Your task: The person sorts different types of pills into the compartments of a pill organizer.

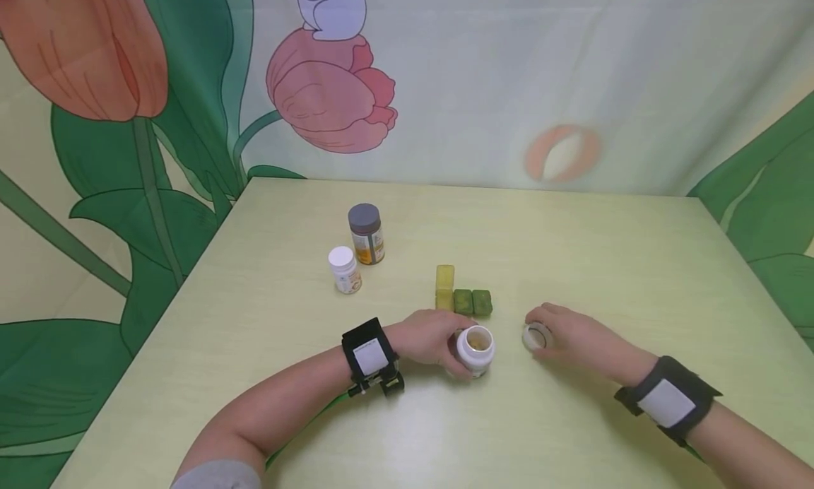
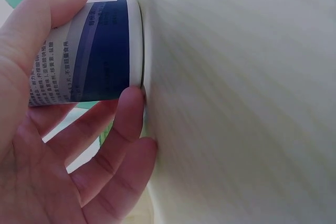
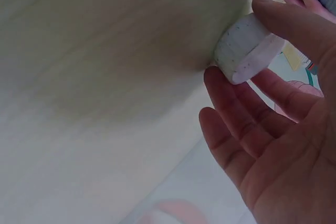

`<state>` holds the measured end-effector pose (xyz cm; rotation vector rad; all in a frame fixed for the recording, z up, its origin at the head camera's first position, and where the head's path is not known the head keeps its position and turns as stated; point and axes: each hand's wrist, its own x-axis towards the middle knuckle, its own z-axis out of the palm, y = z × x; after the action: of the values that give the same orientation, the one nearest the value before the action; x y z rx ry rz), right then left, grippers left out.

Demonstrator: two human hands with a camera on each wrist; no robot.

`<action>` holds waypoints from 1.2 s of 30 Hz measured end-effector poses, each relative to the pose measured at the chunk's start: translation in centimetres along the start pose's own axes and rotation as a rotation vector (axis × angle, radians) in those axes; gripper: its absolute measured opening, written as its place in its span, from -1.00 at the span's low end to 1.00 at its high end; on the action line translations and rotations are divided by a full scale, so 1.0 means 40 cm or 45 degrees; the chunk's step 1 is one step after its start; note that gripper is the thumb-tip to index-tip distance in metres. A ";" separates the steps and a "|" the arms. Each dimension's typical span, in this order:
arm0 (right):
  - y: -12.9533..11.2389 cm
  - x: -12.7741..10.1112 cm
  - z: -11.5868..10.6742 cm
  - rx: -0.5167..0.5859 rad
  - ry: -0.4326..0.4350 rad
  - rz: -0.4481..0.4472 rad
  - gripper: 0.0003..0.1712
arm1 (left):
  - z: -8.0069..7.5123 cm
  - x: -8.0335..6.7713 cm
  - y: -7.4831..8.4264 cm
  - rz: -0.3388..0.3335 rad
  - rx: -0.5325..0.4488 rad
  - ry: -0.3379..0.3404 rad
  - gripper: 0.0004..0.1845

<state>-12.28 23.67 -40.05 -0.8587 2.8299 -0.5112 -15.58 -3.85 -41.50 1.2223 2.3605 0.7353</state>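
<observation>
place: home-like tabletop (image 1: 572, 263) | evidence: tulip-print cloth backdrop (image 1: 318, 107), pill bottles (image 1: 365, 233)

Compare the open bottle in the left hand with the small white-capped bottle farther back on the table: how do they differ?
The open bottle has no cap and shows yellowish contents; the white-capped bottle is closed. The open bottle is held by the left hand; the white-capped bottle stands untouched. The open bottle's label is dark blue in the left wrist view; the white-capped bottle's label looks orange. Both stand upright on the table and have white bodies.
</observation>
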 end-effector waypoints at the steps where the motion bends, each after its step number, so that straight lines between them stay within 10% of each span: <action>1: 0.001 0.000 0.004 -0.030 0.011 -0.007 -0.53 | 0.000 0.000 0.000 0.000 0.002 -0.002 -0.44; 9: -0.027 -0.013 0.015 -0.095 0.118 -0.053 -0.36 | 0.006 -0.024 -0.002 -0.049 -0.064 -0.006 -0.32; 16: -0.091 -0.012 0.031 0.372 0.037 -0.083 -0.23 | -0.055 -0.093 -0.044 -0.201 -0.193 0.148 -0.52; 21: -0.116 0.014 0.048 0.584 -0.042 -0.164 -0.19 | -0.097 -0.077 -0.096 -0.325 -0.238 0.342 -0.52; 28: -0.125 0.048 0.073 0.681 -0.063 -0.184 -0.30 | -0.086 -0.025 -0.134 -0.423 -0.253 0.185 -0.18; 36: -0.120 0.065 0.071 0.772 0.004 -0.153 -0.36 | -0.084 0.012 -0.123 -0.432 -0.233 0.126 -0.24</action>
<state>-11.34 17.68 -41.06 -0.8849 2.3931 -1.2909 -20.77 -6.76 -41.87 0.7005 2.4291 0.8868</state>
